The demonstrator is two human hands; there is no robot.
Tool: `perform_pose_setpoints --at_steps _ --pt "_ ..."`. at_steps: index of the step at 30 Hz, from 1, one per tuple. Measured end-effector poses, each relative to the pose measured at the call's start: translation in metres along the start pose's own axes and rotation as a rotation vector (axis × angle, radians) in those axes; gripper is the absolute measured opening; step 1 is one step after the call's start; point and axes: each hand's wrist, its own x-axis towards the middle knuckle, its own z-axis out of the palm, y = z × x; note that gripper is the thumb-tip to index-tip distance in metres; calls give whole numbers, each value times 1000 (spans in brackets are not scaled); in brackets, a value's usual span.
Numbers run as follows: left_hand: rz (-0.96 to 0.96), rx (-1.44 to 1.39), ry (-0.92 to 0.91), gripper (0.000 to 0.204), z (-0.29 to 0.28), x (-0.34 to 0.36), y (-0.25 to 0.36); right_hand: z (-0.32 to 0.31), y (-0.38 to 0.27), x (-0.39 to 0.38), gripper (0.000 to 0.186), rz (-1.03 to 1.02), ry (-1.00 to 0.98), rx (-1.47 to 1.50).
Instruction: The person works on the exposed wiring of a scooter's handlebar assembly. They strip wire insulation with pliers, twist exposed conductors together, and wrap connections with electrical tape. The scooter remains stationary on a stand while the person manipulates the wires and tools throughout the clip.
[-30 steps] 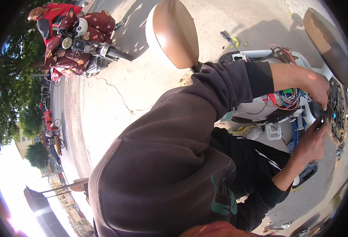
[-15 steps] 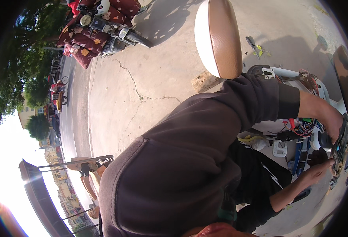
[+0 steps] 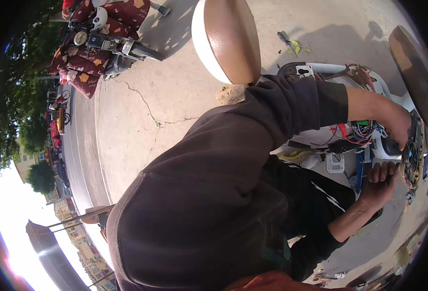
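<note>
A dark oblong part [image 3: 412, 157] with a tangle of thin wires inside lies at the right rim. At its upper edge, my left hand [image 3: 397, 127] reaches down with fingers bent and gripping it. My right hand [image 3: 376, 189] sits below, palm side up and fingers curled, with its tips against the near edge of the same part. What lies between those fingers is hidden. Beside both hands stands a stripped scooter with a white body panel [image 3: 383, 87] and a bundle of coloured wires [image 3: 362, 131].
A brown and white padded seat [image 3: 233, 43] is above my left arm, beside a rough block [image 3: 229, 94]. Pliers [image 3: 285, 41] lie on the concrete. A brown padded piece [image 3: 410, 65] stands at the far right. A motorbike with a patterned cover [image 3: 85, 63] is parked upper left.
The whole view has shifted, so the surroundings sit further left. My right hand has turned and curled its fingers near the wired part; my left hand stays on it.
</note>
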Motion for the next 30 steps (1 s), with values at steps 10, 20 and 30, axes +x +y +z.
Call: perform_pose_setpoints --at_steps 10,20,30 --pt "-62 -65 98 49 19 115 27 -95 -59 112 19 -1218 502 -1869" --pt "-38 9 48 47 30 159 28 -119 -120 101 20 -961 616 -1279" --pt "-11 159 94 55 23 153 29 -114 -133 128 20 -1323 421 -1841"
